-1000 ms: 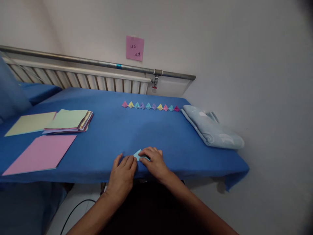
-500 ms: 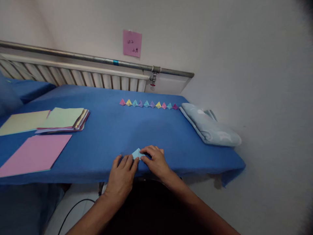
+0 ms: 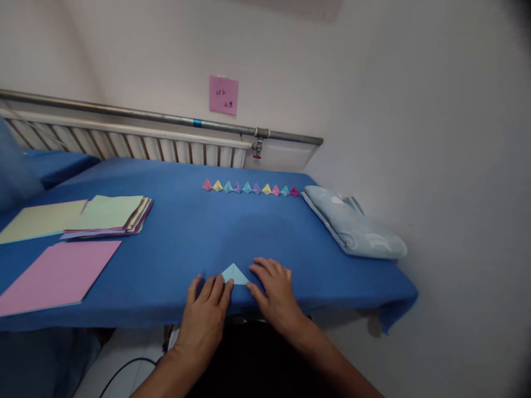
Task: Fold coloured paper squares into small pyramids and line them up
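A small light-blue folded paper triangle [image 3: 235, 275] lies flat near the front edge of the blue-covered table [image 3: 166, 265], its tip pointing away from me. The fingertips of my left hand [image 3: 205, 309] press on its left part and cover that corner. My right hand [image 3: 276, 290] is spread at the triangle's right side, with the thumb at the right corner and the other fingers raised off to the right. Further back, several small folded paper pieces [image 3: 247, 188] in pink, yellow, teal and purple stand side by side in a row.
Stacked coloured paper [image 3: 110, 213], a yellow sheet [image 3: 45, 218] and a pink sheet [image 3: 62, 273] lie at the left. A folded pale-blue cloth [image 3: 352, 224] rests at the right. Behind the table are a radiator [image 3: 166, 149] and a pipe [image 3: 145, 114].
My right hand has moved off the paper to the right and opened, so more of the triangle shows. My left hand stays on it. The view has tilted up slightly.
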`<state>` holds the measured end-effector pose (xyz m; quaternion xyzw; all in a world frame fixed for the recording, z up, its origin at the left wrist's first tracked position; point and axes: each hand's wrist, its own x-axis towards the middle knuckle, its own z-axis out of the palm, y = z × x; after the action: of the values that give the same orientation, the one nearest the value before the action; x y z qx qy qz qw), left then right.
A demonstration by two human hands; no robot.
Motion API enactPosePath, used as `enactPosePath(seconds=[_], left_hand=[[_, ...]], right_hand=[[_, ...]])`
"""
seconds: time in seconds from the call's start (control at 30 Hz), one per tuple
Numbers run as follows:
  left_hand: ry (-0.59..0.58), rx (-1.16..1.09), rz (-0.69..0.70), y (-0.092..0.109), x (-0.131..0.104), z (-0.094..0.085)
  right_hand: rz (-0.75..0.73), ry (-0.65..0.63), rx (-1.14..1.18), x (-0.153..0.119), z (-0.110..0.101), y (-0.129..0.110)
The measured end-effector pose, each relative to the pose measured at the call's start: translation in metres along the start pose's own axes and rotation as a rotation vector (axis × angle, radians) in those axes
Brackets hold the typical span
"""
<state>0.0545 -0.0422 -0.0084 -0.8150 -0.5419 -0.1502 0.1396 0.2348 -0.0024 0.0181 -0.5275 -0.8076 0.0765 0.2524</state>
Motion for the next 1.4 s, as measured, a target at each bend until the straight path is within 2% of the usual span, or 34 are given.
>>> enactPosePath(seconds=[0.13, 0.27, 0.5, 0.9, 1.17, 1.4], left_hand=[[0.032, -0.003, -0.006, 0.001, -0.001, 0.001], [0.051, -0.013, -0.019, 0.002, -0.001, 0.001], [0.059, -0.055, -0.048, 0.003, -0.001, 0.002], [0.078, -0.005, -0.045, 0.005, -0.007, 0.009], [0.048, -0.006, -0.07, -0.017, -0.028, 0.011], [0.074, -0.149, -0.143, -0.022, -0.023, 0.003]], right_hand=[[-0.274, -0.199, 0.066, -0.001, 0.001, -0.023], [-0.279, -0.292, -0.018, 0.001, 0.007, -0.027], [-0.191, -0.293, -0.167, 0.004, 0.011, -0.019], [-0.171, -0.291, -0.201, 0.006, 0.009, -0.018], [-0.229, -0.244, -0.17, 0.004, 0.012, -0.014], [-0.271, -0.245, -0.143, 0.002, 0.013, -0.013]])
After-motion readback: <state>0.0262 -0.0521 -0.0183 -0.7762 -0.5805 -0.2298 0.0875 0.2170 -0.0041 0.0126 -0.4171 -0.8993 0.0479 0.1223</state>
